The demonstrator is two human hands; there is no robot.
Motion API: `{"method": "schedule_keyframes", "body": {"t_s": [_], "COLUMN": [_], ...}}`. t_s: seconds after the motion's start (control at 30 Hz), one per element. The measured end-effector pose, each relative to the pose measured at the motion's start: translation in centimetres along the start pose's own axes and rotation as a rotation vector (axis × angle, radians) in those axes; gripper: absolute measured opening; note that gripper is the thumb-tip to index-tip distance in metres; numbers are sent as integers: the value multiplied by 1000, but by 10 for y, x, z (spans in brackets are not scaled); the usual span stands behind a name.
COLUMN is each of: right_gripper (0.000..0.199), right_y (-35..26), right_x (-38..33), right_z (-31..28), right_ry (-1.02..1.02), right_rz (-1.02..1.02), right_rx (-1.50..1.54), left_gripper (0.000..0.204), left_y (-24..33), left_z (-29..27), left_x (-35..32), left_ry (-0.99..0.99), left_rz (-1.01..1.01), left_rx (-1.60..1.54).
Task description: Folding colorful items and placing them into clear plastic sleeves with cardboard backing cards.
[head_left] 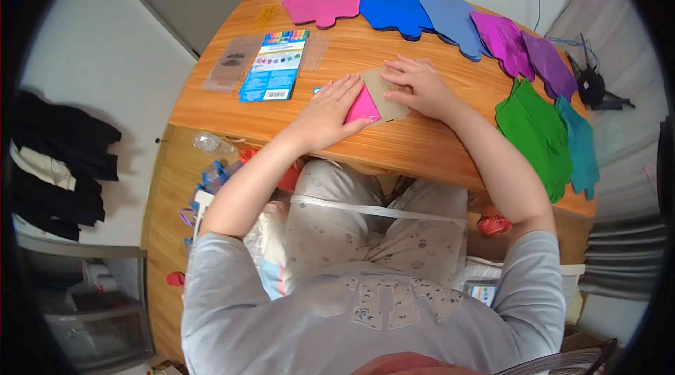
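Observation:
At the table's near edge my left hand point(329, 111) lies flat on a bright pink folded piece point(361, 109), fingers stretched out. Beside it is a grey-brown cardboard piece point(382, 95), which meets the pink one along a slanting edge. My right hand point(422, 87) rests on the cardboard's right side, its fingers apart and slightly bent. A bit of blue shows by my left fingers; most of it is hidden. Whether the pink piece is foil or film I cannot tell.
A blue and white flat package point(275, 66) lies left of my hands, beside a clear plastic sleeve point(234, 62). Along the far and right edges lie shaped flat pieces: pink point(325, 4), blue point(396, 9), grey-blue point(454, 22), magenta point(503, 41), purple point(550, 66), green point(534, 136) and teal point(581, 146).

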State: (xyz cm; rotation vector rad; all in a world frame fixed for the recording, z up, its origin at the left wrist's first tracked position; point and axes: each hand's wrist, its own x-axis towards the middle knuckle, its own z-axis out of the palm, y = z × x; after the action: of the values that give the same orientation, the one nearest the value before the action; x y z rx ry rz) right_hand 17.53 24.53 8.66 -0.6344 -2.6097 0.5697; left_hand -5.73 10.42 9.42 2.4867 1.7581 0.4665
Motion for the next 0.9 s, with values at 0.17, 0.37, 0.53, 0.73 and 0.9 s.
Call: {"method": "schedule_keyframes", "body": {"t_s": [0.17, 0.37, 0.53, 0.73, 0.9], "right_gripper": [42, 40, 35, 35, 35], "right_y": [-11, -11, -15, -10, -4], "right_x": [-4, -4, -5, -5, -5], "right_z": [-3, 1, 0, 2, 4], "right_ry": [-74, -65, -28, -28, -14], "right_rz": [4, 35, 2, 38, 42], "right_rx": [-173, -89, -59, 83, 106], "left_gripper": [82, 80, 82, 90, 97], "left_y": [-1, -8, -8, -8, -10], "left_z": [-12, -18, -16, -19, -12], "left_x": [3, 5, 7, 12, 19], "left_ry": [-27, -78, -100, -181, -165], "left_rz": [36, 82, 47, 75, 91], "left_rx": [-79, -81, -40, -40, -18]}}
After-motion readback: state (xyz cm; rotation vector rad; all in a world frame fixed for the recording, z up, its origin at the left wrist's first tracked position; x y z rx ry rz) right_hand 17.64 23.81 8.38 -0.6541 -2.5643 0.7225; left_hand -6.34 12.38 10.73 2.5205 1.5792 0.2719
